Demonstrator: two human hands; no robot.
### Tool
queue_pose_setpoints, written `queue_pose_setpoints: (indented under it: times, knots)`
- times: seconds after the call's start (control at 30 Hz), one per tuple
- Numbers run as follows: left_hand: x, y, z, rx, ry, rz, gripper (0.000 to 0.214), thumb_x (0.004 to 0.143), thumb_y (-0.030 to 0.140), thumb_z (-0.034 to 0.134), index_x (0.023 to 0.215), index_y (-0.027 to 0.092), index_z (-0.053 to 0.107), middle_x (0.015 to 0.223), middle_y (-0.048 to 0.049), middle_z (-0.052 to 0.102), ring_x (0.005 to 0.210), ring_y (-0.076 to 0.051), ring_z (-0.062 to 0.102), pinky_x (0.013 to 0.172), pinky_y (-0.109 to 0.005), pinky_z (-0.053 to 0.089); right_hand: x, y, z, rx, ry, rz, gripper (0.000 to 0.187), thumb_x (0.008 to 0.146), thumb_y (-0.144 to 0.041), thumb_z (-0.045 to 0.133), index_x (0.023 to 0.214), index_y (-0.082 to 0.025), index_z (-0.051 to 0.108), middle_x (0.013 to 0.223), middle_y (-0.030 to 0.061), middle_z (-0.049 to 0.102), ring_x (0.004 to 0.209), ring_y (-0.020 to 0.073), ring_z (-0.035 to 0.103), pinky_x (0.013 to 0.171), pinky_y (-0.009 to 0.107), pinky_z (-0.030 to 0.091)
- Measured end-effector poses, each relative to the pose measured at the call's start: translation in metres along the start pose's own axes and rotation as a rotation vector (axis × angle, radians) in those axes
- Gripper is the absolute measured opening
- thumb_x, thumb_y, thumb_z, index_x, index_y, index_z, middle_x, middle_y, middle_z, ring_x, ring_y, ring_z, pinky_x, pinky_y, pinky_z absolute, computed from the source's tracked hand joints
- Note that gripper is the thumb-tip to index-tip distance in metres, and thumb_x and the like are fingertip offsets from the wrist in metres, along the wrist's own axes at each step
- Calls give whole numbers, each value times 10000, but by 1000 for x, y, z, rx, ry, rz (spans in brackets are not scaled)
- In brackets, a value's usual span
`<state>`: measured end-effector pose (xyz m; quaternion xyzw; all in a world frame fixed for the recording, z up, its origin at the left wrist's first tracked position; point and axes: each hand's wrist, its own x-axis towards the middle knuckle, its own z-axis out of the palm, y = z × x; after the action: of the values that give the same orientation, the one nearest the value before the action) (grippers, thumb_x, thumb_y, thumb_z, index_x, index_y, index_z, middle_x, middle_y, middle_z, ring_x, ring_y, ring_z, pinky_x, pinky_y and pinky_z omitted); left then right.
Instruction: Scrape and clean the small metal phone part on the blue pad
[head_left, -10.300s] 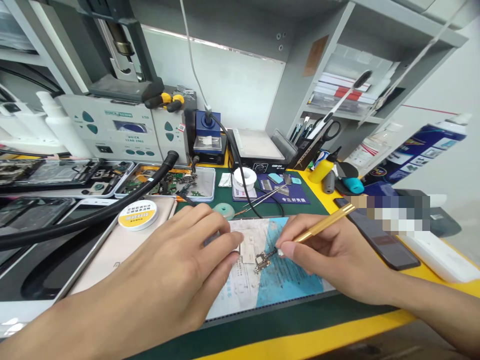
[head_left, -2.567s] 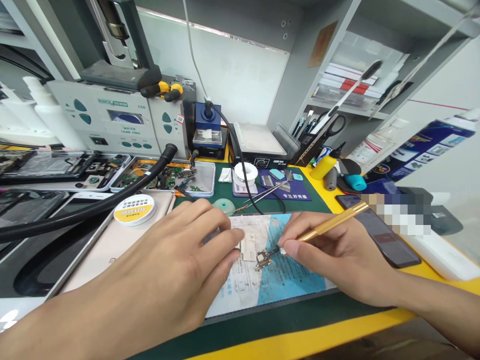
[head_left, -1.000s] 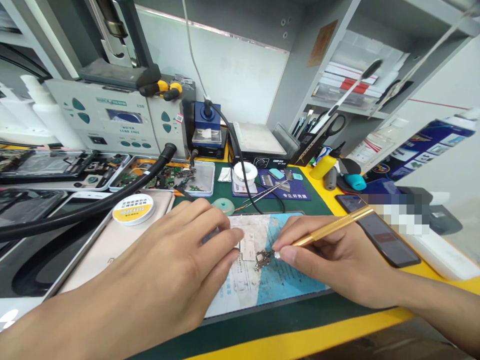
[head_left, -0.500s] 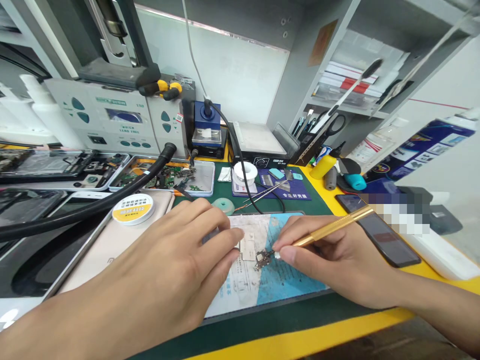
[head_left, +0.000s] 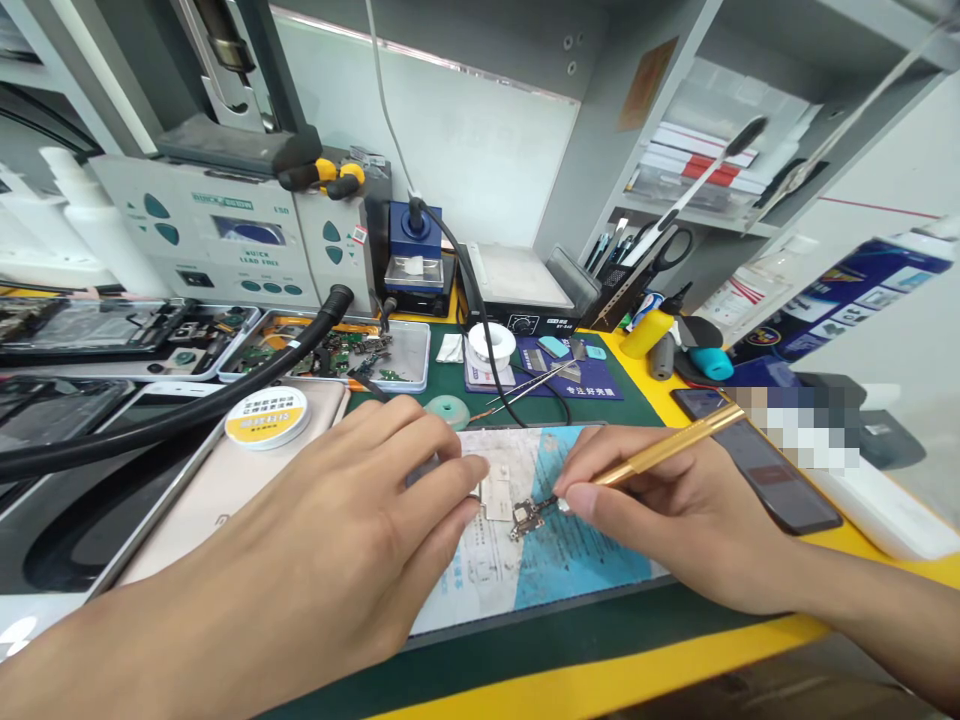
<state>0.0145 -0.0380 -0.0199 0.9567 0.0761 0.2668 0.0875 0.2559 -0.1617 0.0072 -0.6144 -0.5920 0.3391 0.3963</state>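
Observation:
My right hand is closed around a slim gold pen-shaped tool, its tip hidden by the fingers. A small white bit shows at the thumb and fingertips. Just left of them lies a small circuit board with a dark strip running toward the fingers. My left hand has its thumb and index finger nearly pinched at the left edge of a pale flat plate; what they grip is mostly hidden. All this is over a white and blue work mat.
Tweezers, a white spool and a green roll lie behind the mat. A black hose crosses the left side above phones and a round tin. A dark phone lies at the right.
My right hand has shifted slightly to the right with the gold tool and white bit, away from the small board. My left hand has stayed in place.

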Motion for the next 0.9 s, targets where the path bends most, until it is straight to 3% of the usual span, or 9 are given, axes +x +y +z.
queue_pose_setpoints:
  times: [0.9]
  knots:
    - [2, 1, 1, -10, 20, -3, 189, 1071, 173, 531, 1131, 177, 710, 1008, -79, 638, 932, -256, 557, 744, -429, 447, 0, 1, -1, 17, 13, 38, 207, 948, -344, 743, 812, -188, 743, 720, 29, 612, 556, 120, 449, 461, 256, 352]
